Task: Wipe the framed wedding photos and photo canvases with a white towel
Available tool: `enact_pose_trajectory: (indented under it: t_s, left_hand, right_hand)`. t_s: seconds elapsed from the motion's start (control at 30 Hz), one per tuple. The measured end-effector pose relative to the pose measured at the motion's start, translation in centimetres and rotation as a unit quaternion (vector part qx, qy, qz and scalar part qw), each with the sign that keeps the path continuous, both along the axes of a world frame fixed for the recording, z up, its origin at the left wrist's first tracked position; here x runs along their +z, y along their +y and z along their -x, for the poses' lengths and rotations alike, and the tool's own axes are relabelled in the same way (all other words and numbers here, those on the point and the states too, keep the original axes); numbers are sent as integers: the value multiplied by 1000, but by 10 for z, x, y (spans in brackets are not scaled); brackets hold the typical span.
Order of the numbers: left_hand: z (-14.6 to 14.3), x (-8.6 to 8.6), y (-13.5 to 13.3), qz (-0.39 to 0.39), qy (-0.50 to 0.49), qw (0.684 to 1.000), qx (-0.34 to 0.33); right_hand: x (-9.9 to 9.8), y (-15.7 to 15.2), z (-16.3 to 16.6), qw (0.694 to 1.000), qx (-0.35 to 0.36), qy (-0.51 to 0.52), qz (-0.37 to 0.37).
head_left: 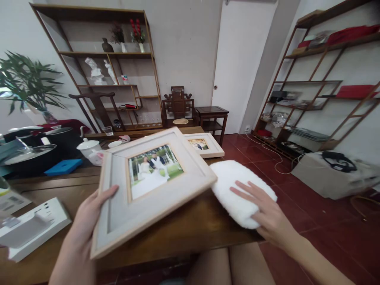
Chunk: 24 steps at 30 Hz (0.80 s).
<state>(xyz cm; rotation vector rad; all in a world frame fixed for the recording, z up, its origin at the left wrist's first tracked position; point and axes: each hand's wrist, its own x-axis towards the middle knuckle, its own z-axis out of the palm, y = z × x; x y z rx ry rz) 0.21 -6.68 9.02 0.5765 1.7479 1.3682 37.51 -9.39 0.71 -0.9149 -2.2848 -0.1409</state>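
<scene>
My left hand point(86, 221) grips the left edge of a light wooden picture frame point(118, 213), its thumb on the front and its fingers hidden behind. The frame is tilted above the table and holds a photo point(156, 170) of two people on grass. On the right, my right hand point(264, 209) is closed on a folded white fluffy cloth point(240, 186), with several fingers lying across its top. The cloth is beside the frame's right corner; whether the two touch I cannot tell. Behind the held frame lies a second, smaller picture frame point(218, 148).
On the wooden table point(190, 225) stand a white power strip point(38, 225), a blue box point(63, 167), a white lidded pot point(89, 145) and a black pan point(29, 158). A dark side table point(212, 113) and a chair point(178, 105) are beyond. Shelves stand along the walls.
</scene>
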Motion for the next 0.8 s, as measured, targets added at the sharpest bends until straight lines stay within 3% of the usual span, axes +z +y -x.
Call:
enact_pose_trajectory:
  t_s: [0.07, 0.13, 0.23, 0.27, 0.33, 0.43, 0.53, 0.67, 0.8]
  left_hand:
    - [-4, 11, 12, -47, 13, 998, 44]
    - [-11, 19, 29, -99, 5, 994, 45]
    - [-22, 29, 62, -133, -1, 991, 13]
    - [-26, 32, 74, -130, -2, 991, -3]
    - [-34, 35, 99, -123, 12, 991, -50]
    - [-49, 37, 139, -100, 54, 987, -113]
    - [-65, 31, 178, -75, 104, 976, -175]
    - [-78, 16, 225, -33, 193, 942, -272]
    - [-87, 1, 260, -5, 319, 890, -326]
  right_hand:
    - [4, -7, 15, 997, 26, -34, 67]
    - [15, -10, 31, 982, 74, -35, 169]
    - [45, 7, 42, 939, 131, 129, 291]
    - [57, 21, 40, 915, 121, 230, 309]
    - [81, 58, 34, 858, 5, 407, 314]
    - [109, 121, 24, 765, -30, 445, 464]
    - [112, 172, 20, 767, -87, 385, 505]
    - [87, 215, 16, 790, -183, 327, 485]
    - [66, 245, 3, 822, -268, 237, 443]
